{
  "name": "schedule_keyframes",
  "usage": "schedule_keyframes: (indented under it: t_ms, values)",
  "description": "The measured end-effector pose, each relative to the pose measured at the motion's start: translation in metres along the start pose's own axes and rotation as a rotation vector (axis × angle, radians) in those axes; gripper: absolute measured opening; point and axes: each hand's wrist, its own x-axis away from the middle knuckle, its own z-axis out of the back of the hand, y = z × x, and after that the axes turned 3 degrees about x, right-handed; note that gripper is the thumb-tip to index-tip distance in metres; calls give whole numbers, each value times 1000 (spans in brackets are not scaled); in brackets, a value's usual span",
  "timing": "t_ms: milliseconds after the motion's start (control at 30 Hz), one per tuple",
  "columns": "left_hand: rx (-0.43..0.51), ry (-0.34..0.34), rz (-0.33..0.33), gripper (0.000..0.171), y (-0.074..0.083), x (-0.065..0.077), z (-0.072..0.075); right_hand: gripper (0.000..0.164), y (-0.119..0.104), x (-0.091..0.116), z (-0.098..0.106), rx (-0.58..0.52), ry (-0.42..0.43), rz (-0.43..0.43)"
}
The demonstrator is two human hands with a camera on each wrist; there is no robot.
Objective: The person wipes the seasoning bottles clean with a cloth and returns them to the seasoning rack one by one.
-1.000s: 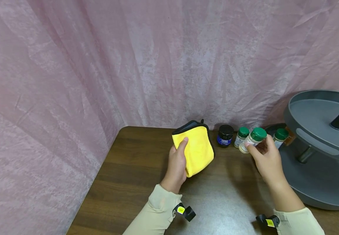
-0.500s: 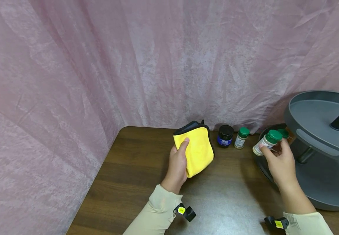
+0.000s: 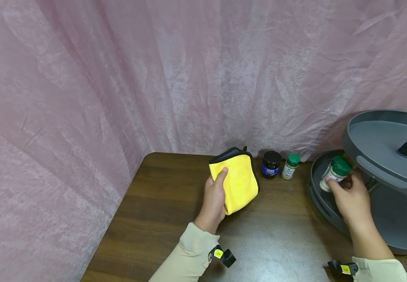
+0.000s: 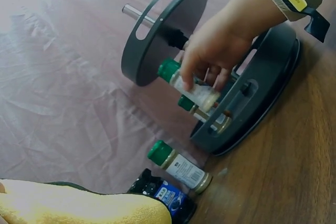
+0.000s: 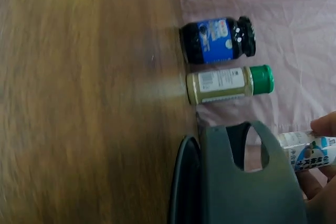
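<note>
A person in pale sleeves (image 3: 184, 254) works with both hands at a brown wood-grain surface (image 3: 164, 199) before a draped pink curtain (image 3: 189, 78). The right hand (image 3: 353, 197) holds a small seasoning jar (image 3: 332, 179) with a green cap and white label, its grip closed to the width of the jar, thumb on one side and fingers on the other. The jar is tilted, at the left end of the lower tray (image 3: 400, 229) of a grey two-tier stand, beside the overhanging upper tray (image 3: 383, 133); whether its base touches the tray cannot be told. The left wrist view shows a second green-capped jar (image 4: 201, 114) inside the lower tray, just beside the one in hand. The left hand (image 3: 213, 197) grips a folded yellow cloth (image 3: 238, 182) edged in black, thumb pressed across its near face, the other fingers hidden behind it. To the right of the cloth, near the curtain, a dark jar (image 3: 270, 168) with a blue label and black lid stands upright next to another green-capped bottle (image 3: 289, 170), both on the surface and outside the stand. Each wrist carries a black device with a yellow sticker.
</note>
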Motion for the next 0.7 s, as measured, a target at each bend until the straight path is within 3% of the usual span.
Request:
schedule_keyframes:
  t_ms: [367, 700]
  values:
    - [6, 1, 21, 38, 0, 0, -1, 62, 18, -7, 9, 210, -129, 81]
    - [-9, 2, 20, 41, 1, 0, 0, 64, 25, -11, 8, 258, -189, 83]
